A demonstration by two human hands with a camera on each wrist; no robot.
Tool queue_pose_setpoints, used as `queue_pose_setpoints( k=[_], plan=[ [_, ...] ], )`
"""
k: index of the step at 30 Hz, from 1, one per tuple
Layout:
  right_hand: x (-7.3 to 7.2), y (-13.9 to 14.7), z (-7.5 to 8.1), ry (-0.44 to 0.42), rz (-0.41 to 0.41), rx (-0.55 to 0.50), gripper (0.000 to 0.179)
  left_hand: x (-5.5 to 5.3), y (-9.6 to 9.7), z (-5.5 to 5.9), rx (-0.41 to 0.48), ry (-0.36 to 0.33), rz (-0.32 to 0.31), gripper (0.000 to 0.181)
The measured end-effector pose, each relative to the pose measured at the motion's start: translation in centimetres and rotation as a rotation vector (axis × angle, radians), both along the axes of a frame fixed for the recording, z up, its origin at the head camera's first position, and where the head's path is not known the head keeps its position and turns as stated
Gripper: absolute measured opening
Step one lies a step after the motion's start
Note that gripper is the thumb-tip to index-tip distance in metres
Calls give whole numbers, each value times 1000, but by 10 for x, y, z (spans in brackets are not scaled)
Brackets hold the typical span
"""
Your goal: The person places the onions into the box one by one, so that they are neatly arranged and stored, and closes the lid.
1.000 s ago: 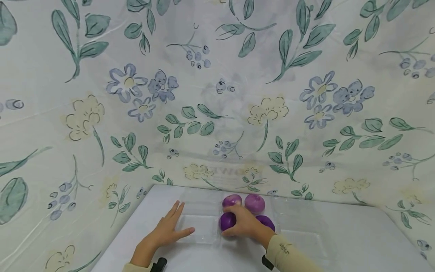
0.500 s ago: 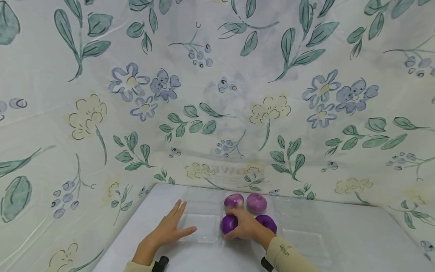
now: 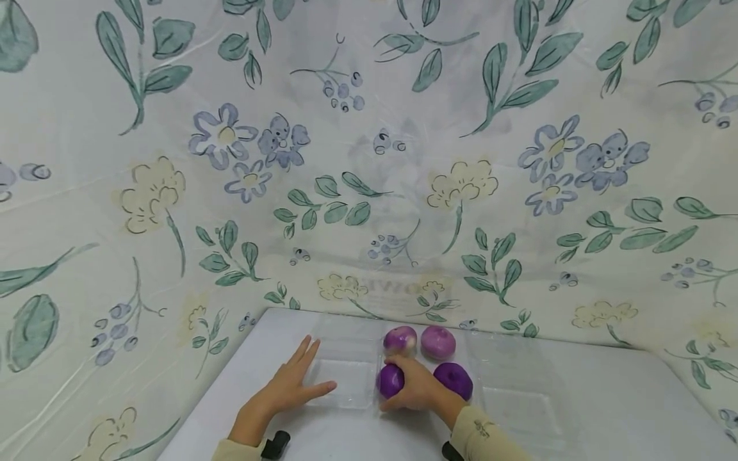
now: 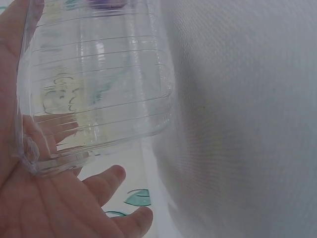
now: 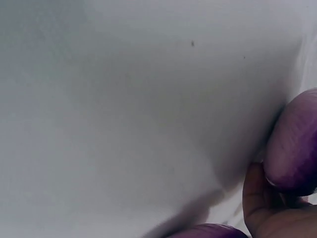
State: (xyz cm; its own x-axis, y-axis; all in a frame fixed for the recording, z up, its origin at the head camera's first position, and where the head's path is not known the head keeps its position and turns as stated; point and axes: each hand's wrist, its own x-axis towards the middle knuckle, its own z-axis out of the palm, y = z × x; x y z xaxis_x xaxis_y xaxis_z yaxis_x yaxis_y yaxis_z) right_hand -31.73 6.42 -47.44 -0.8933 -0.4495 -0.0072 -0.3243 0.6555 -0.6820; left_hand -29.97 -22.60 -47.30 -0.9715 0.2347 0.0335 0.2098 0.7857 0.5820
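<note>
**Even pressure from both sides**

A light squeeze should suit the purple onion, since its smooth skin may slip. It lies in the grip of the right hand, which reaches in palm leftward, fingers curled over the far side, thumb on the near. The left hand spreads straight fingers, gripping nothing, apparently touching the clear tray at its right.

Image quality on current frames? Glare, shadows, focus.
Head: light fairly even, but the clear plastic is low-contrast against the white table; left wrist: thin bright glints along the clear plastic's ridges; right wrist: dim and soft, dark shadow beside the upper purple onion, which the right edge crops.
</note>
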Motion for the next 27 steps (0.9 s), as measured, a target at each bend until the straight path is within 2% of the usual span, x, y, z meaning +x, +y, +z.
queue_pose_setpoints(
  k=[4, 9, 19, 27],
  plan=[
    [3, 0, 1, 15, -36, -16, 86, 0, 0, 0, 11, 5, -4, 101],
    [7, 3, 7, -7, -85, -36, 82, 0, 0, -1, 7, 5, 2, 101],
    [8, 13, 19, -63, -81, -120, 84, -1, -2, -2, 3, 16, 1, 101],
    [4, 21, 31, 27, -84, -63, 81, 0, 0, -2, 8, 10, 0, 99]
  ],
)
